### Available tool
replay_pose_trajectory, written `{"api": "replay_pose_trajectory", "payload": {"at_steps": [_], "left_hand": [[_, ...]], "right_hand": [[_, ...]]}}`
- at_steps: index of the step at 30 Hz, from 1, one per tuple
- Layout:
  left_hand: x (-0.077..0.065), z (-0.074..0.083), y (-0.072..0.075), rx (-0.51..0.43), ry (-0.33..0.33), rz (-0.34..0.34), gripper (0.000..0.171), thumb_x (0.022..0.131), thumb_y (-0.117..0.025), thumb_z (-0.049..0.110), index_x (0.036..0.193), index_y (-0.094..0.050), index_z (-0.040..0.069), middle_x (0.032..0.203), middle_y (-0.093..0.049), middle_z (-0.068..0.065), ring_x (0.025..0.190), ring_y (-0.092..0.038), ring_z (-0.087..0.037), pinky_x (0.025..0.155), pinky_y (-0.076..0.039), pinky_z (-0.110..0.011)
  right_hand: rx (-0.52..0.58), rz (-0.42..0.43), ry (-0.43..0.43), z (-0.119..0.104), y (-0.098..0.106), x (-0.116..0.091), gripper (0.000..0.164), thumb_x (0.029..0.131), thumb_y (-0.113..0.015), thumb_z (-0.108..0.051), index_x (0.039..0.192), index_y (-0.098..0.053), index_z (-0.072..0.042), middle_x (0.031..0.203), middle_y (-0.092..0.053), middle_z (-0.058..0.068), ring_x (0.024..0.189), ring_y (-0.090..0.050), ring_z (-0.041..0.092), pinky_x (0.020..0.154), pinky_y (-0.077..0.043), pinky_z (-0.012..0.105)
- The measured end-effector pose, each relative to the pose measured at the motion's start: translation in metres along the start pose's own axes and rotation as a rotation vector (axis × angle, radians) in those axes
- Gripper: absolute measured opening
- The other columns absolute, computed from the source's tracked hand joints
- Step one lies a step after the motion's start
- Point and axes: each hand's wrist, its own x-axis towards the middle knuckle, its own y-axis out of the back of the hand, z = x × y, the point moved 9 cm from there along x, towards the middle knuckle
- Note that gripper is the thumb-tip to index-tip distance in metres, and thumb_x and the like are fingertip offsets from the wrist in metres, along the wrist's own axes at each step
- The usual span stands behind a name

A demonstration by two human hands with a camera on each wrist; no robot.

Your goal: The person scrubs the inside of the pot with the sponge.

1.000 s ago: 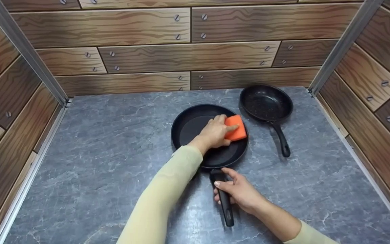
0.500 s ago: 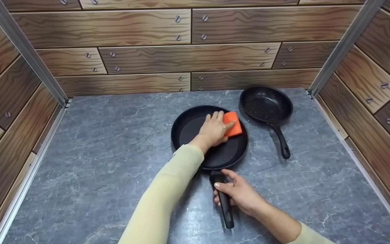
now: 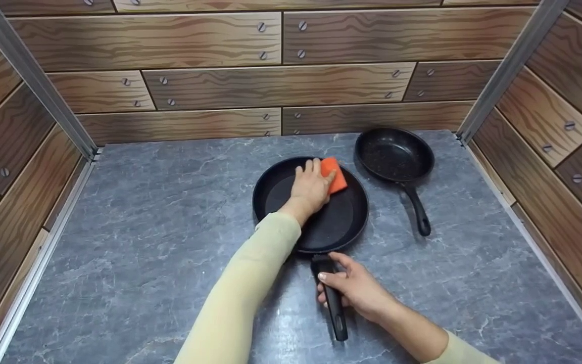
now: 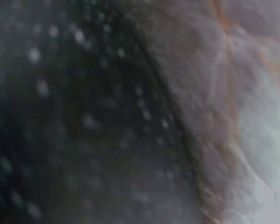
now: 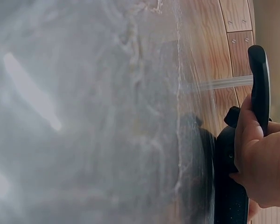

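A large black frying pan (image 3: 341, 227) sits on the grey marbled table. Inside it, my left hand (image 3: 311, 189) holds an orange sponge (image 3: 333, 175) against the far right part of the pan, thumb laid across the sponge. My right hand (image 3: 359, 288) grips the pan's black handle (image 3: 335, 308) near the pan, thumb on top and fingers curled beneath. In the right wrist view the same hand (image 5: 263, 163) is around the handle (image 5: 259, 88). The left wrist view is blurred and filled by a dark speckled pan surface (image 4: 84, 140); the sponge does not show there.
A smaller black frying pan (image 3: 394, 154) stands at the back right, close to the large one, its handle (image 3: 417, 210) pointing toward the front. Wood-patterned walls (image 3: 220, 86) with metal corner posts (image 3: 513, 65) enclose the table (image 3: 144, 227) at the back and sides.
My left hand has slid the sponge from the pan's right side up and leftward along its wall toward the far rim. My right hand keeps its grip on the handle.
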Motion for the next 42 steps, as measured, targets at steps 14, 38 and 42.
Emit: {"api": "replay_pose_trajectory", "payload": {"at_steps": [14,38,42], "left_hand": [[-0.003,-0.038,-0.003,0.004,0.078,-0.010,0.061,0.103,-0.060,0.034,0.162,-0.047,0.031,0.155,-0.041,-0.023,0.142,-0.040,-0.039,0.104,-0.040,-0.052],[-0.016,-0.064,0.004,0.067,0.113,0.007,0.049,0.113,-0.037,0.027,0.159,-0.053,0.025,0.154,-0.044,-0.025,0.137,-0.044,-0.041,0.104,-0.042,-0.053],[-0.017,-0.069,0.004,0.070,0.125,0.003,0.048,0.114,-0.035,0.027,0.158,-0.054,0.023,0.153,-0.044,-0.026,0.136,-0.045,-0.041,0.103,-0.042,-0.052]], "right_hand": [[0.000,-0.002,0.013,-0.001,-0.001,-0.003,0.082,0.104,-0.067,-0.012,0.165,-0.015,0.001,0.091,-0.071,0.014,0.074,-0.074,0.019,0.070,-0.064,0.039],[0.012,-0.007,0.027,-0.002,0.001,-0.003,0.082,0.104,-0.066,-0.011,0.166,-0.013,0.002,0.090,-0.071,0.014,0.074,-0.074,0.019,0.073,-0.064,0.042],[0.004,0.001,0.021,-0.002,0.003,-0.002,0.082,0.105,-0.066,-0.011,0.166,-0.013,0.002,0.091,-0.071,0.015,0.074,-0.074,0.020,0.073,-0.064,0.043]]}}
